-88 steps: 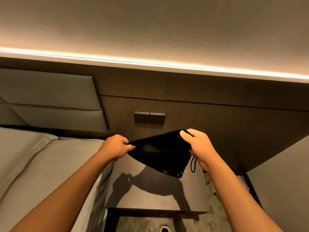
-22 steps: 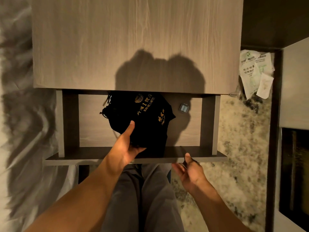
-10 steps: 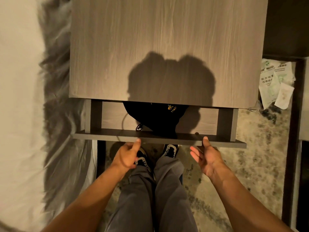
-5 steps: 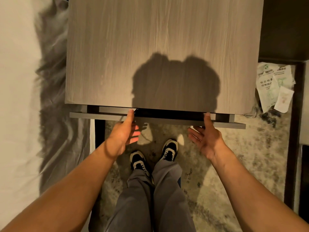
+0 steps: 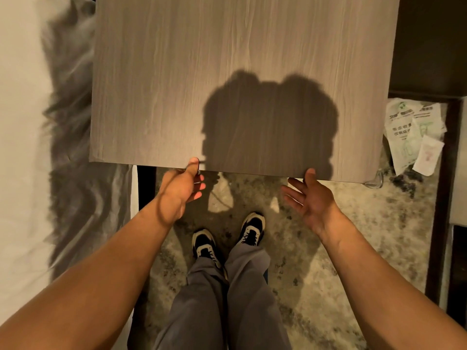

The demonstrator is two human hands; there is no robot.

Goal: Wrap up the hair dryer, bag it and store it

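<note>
I look straight down on the grey wood-grain top of the nightstand. Its drawer is pushed fully in and hidden under the top, so the black bag with the hair dryer is out of sight. My left hand is at the front edge, thumb up against the edge, fingers curled below it. My right hand hovers open just in front of the same edge, fingers spread, holding nothing.
The bed with white sheets lies along the left. A bin with printed white bags sits right of the nightstand beside a dark panel. My legs and black-and-white shoes stand on mottled carpet.
The drawer holding the black bag slid from open to fully shut under the top. Both hands followed it in and now rest at the front edge.
</note>
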